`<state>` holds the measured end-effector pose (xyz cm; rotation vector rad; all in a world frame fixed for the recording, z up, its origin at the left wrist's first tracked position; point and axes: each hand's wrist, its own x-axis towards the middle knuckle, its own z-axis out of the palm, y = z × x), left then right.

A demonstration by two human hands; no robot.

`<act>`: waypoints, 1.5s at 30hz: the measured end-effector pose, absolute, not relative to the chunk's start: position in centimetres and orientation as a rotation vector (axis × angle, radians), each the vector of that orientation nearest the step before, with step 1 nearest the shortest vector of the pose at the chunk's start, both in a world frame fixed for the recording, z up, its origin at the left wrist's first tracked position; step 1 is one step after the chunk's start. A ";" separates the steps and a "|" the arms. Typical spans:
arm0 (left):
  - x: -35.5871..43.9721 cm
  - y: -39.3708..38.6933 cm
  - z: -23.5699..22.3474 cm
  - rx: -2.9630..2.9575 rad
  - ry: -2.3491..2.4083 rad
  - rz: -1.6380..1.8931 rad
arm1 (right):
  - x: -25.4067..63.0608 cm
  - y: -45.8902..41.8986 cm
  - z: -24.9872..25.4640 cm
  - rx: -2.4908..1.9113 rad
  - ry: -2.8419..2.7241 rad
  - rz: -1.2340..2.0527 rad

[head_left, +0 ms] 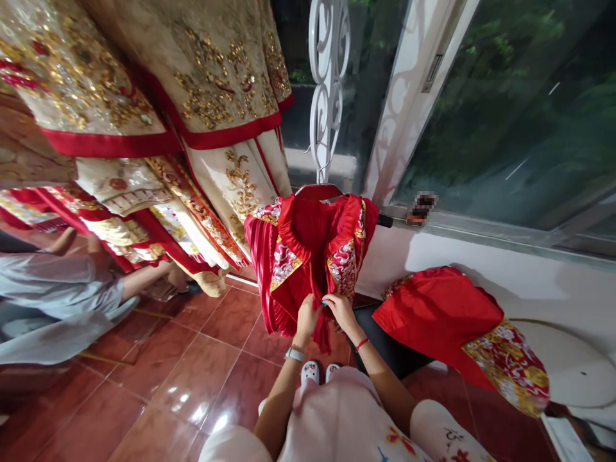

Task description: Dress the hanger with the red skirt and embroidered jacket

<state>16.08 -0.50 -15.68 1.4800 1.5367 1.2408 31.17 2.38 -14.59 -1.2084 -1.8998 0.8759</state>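
This appears to be a place where ornate costumes are kept, possibly a wardrobe room or costume shop; which one cannot be told. Cream garments [221,77] with gold embroidery and red borders hang in a dense row along one side, and a red pleated garment [262,269] hangs from a hanger [320,190] on white scrolled metalwork [328,77]. Glossy reddish tiles [212,366] cover the floor, and large sliding windows [510,122] show dark greenery.

Left of the window [505,115], the red skirt [260,256] looks like glossy pleated cloth. The window has smooth glass; below it, the floor [192,359] has shiny tiles and the red cloth [437,314] appears softly matt.
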 end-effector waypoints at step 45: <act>15.4 -4.3 -17.1 1.446 1.600 1.285 | 29.7 1.3 -13.4 -1.384 -1.882 1.373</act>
